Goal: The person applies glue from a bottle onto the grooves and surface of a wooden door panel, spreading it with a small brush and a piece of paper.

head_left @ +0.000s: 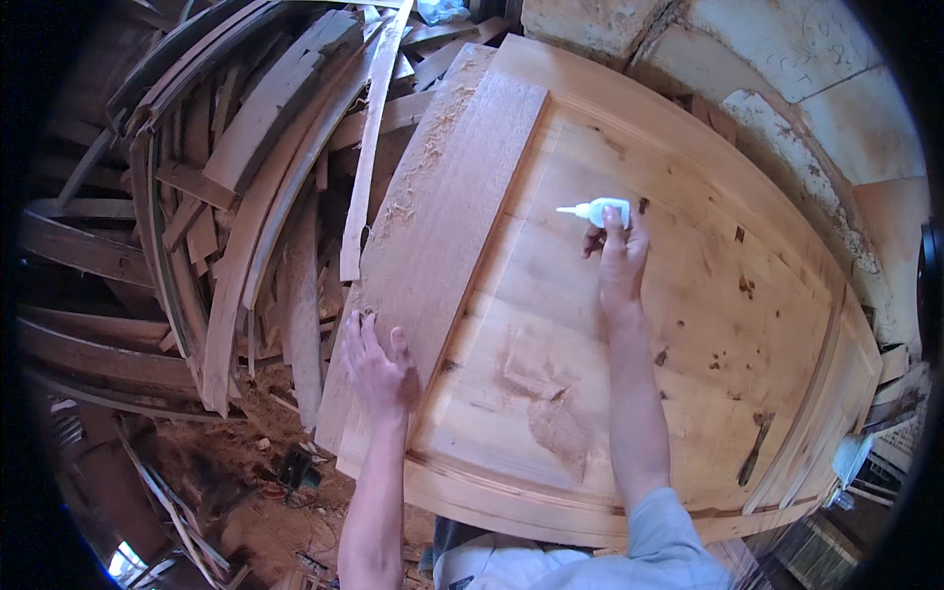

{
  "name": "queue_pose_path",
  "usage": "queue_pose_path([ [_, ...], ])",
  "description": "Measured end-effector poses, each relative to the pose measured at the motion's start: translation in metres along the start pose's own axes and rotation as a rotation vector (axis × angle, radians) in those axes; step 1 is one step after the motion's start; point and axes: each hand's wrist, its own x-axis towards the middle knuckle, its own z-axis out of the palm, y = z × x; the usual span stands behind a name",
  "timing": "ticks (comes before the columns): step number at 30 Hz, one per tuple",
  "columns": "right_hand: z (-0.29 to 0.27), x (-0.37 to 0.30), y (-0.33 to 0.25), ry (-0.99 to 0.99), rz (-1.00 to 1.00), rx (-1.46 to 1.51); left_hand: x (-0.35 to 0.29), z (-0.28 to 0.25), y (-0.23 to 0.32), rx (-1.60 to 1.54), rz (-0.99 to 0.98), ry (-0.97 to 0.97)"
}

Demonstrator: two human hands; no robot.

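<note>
My right hand [623,261] is closed round a small white squeeze bottle [598,210], which looks like a glue bottle. Its thin nozzle points left, above a large pale wooden panel [688,265] with dark knots and holes. My left hand [380,372] rests with fingers stretched out on the near end of a wide reddish board [472,187] along the panel's left side. Shavings [430,147] lie along that board's outer edge. Fine sawdust [559,428] is heaped on the panel between my arms.
A dark slim tool [755,449] lies on the panel's right part. Scrap wood [285,108] is piled at the left, with a long thin strip [372,147] leaning near the board. Stone slabs [767,49] stand beyond the far right edge. Sawdust covers the floor [265,521] at lower left.
</note>
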Motion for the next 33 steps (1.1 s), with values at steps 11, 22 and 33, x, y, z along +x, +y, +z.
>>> queue_pose_path([
  [11,0.013,-0.013,0.012,0.05,0.024,-0.016,0.0,-0.002,0.002,-0.03,-0.02,-0.039],
  [22,0.025,-0.014,0.014,0.1,-0.059,-0.271,0.003,-0.006,0.004,-0.059,-0.033,-0.038],
  [33,0.02,-0.014,0.022,0.113,-0.153,-0.419,0.002,-0.005,0.001,-0.061,-0.039,-0.055],
])
